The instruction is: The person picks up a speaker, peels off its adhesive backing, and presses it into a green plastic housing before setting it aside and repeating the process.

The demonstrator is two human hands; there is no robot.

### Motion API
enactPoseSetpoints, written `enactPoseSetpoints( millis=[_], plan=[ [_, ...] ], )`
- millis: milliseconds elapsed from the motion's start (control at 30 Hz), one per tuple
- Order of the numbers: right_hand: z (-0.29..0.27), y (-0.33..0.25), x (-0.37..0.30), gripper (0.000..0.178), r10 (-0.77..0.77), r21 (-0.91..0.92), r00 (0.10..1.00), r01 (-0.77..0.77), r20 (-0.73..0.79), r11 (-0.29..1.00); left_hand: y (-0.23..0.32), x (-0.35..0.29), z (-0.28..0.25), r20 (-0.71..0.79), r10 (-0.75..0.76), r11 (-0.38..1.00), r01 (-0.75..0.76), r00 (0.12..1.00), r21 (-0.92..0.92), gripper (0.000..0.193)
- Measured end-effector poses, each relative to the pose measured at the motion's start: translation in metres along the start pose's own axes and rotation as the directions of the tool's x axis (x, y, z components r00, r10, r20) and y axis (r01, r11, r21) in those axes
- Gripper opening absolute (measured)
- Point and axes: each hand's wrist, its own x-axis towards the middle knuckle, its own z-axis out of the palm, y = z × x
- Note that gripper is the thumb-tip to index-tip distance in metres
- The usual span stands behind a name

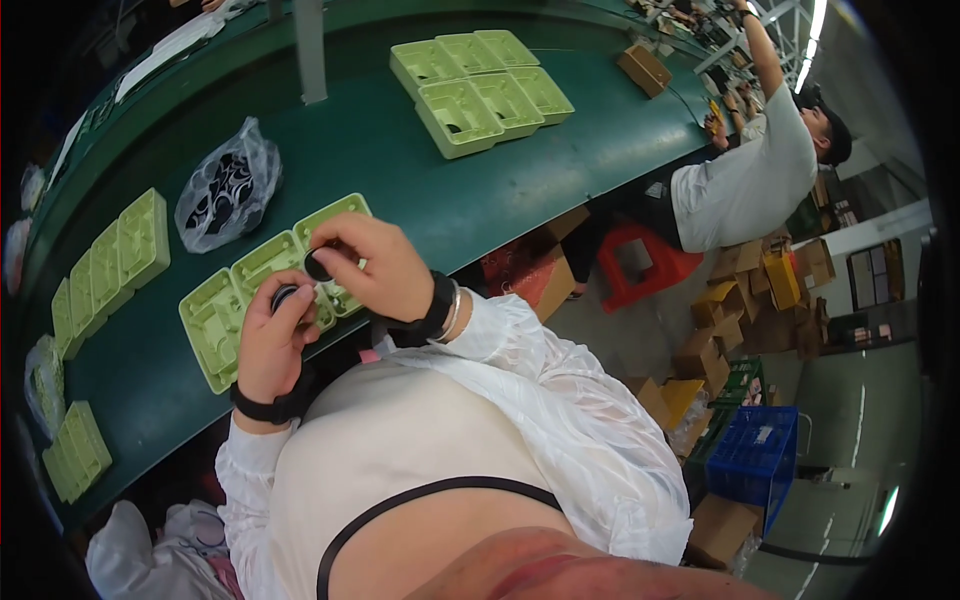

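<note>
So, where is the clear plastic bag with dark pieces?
In the head view, the bag lies upper left on the green tabletop, beyond the light-green plastic trays by the left hand.

Well off to the right of the hands [375, 268], I can see a co-worker [745, 180] in a white top and dark cap, one arm raised, with a red stool [655, 278] close by. Cardboard boxes [702, 358] are heaped over on that side too, a blue crate [735, 465] near them. Beyond the hands rises a grey post [310, 50]; farther right of it, a small brown box [644, 72] rests on the green surface [400, 165].
</note>
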Motion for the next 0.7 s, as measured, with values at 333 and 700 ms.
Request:
enactPoseSetpoints(
  millis=[333,700],
  plan=[
    [0.004,-0.004,-0.006,0.015,0.191,0.136,0.978,-0.201,0.083,0.97,-0.001,-0.001,0.001,-0.011,0.012,1.0,-0.012,1.0,-0.026,0.016],
    [0.01,-0.011,-0.007,0.025,-0.293,-0.275,0.945,0.323,0.144,0.906,-0.005,-0.002,-0.003,-0.073,0.049,0.993,-0.057,0.996,-0.108,0.016]
  ],
)
